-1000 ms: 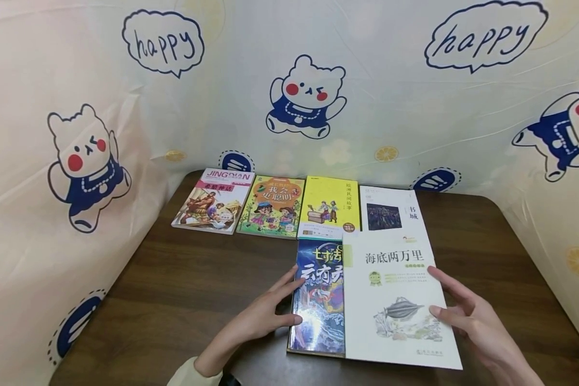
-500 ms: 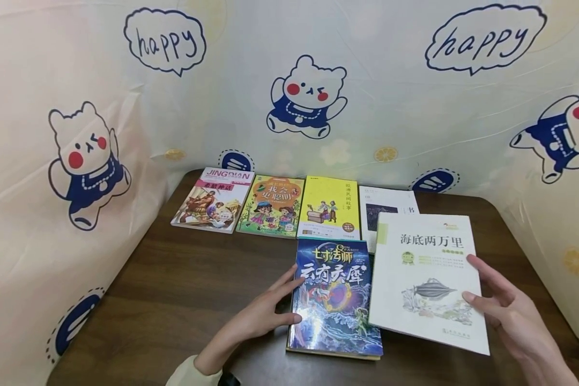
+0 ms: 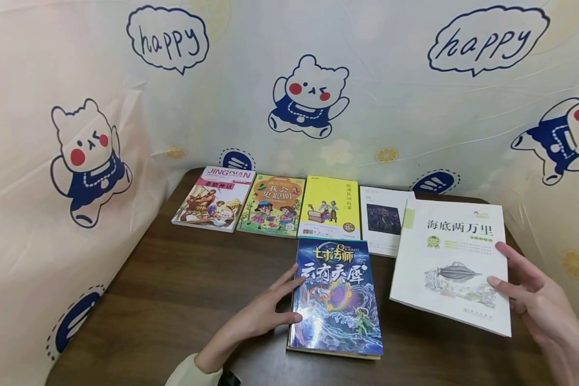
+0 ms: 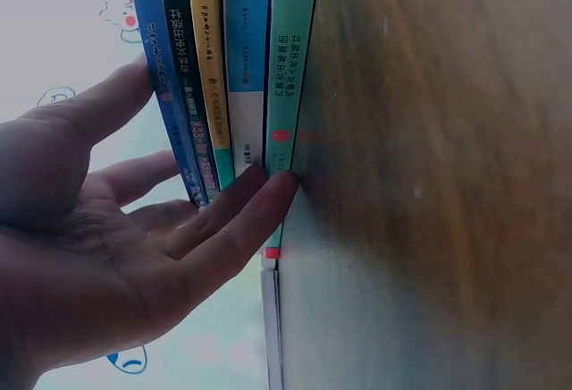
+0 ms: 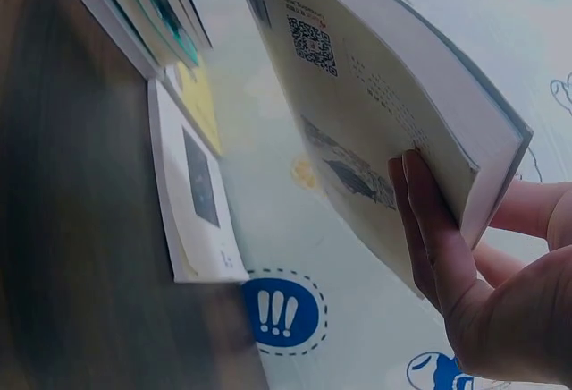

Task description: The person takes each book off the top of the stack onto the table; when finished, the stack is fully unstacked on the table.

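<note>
My right hand [image 3: 542, 295] pinches the right edge of a white paperback [image 3: 434, 249] with a grey airship drawing, thumb on the front cover. Fingers lie against its back in the right wrist view [image 5: 353, 139], where the book is lifted clear of the table. A blue-covered book [image 3: 335, 321] tops a stack of several books in front of me. My left hand [image 3: 255, 321] touches the left side of that stack. In the left wrist view, its extended fingers rest along the book spines [image 4: 246, 95], from the top book down to the lowest one.
Along the table's [image 3: 173, 289] far edge lie a red-and-white book [image 3: 214, 201], an orange-green book [image 3: 270, 206], a yellow book [image 3: 329, 206] and a white book [image 3: 383, 220]. The lifted paperback overlaps the last one in the head view. A printed curtain [image 3: 212, 91] surrounds the table.
The white paperback has moved right in my right hand, from over the stack to beyond its right side, uncovering the blue book. My left hand stays against the stack.
</note>
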Demonstrator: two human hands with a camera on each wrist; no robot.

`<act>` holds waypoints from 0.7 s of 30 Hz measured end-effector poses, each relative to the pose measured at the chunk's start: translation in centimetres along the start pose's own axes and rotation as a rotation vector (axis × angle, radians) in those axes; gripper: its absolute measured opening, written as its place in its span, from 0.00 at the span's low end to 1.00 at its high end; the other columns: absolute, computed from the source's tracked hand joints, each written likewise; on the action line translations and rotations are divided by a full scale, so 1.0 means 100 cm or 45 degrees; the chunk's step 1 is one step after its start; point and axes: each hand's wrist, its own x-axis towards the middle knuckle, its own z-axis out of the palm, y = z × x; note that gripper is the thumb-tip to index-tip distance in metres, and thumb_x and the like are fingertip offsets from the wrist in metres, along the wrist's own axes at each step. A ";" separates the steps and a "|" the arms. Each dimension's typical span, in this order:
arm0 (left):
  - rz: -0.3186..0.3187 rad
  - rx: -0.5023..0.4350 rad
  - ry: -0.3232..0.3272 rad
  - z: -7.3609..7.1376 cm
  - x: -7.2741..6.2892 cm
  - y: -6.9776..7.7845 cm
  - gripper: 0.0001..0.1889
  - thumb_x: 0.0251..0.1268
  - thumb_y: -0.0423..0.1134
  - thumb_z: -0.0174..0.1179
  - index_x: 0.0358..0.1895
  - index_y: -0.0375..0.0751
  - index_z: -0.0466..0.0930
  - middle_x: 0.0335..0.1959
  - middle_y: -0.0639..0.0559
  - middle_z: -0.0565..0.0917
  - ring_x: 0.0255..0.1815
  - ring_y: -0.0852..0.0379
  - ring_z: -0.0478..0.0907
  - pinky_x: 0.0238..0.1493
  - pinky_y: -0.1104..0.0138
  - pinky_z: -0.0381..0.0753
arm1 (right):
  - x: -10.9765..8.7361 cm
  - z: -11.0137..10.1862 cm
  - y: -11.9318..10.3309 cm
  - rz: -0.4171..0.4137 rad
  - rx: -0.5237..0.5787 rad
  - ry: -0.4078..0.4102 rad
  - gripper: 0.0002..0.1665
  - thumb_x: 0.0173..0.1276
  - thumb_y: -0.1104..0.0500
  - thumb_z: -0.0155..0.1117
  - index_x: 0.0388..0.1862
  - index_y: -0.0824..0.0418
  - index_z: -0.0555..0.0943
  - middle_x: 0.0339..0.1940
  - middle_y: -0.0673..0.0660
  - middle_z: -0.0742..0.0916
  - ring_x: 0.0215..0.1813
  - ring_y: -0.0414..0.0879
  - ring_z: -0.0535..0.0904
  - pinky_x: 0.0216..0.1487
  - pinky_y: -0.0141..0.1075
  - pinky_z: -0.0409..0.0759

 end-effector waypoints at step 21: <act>0.018 0.002 -0.001 -0.001 0.000 0.002 0.38 0.64 0.47 0.63 0.75 0.47 0.57 0.79 0.50 0.43 0.75 0.41 0.49 0.65 0.41 0.61 | 0.040 -0.033 -0.010 0.167 -0.182 0.077 0.47 0.66 0.72 0.60 0.78 0.46 0.55 0.52 0.42 0.72 0.39 0.32 0.78 0.28 0.35 0.81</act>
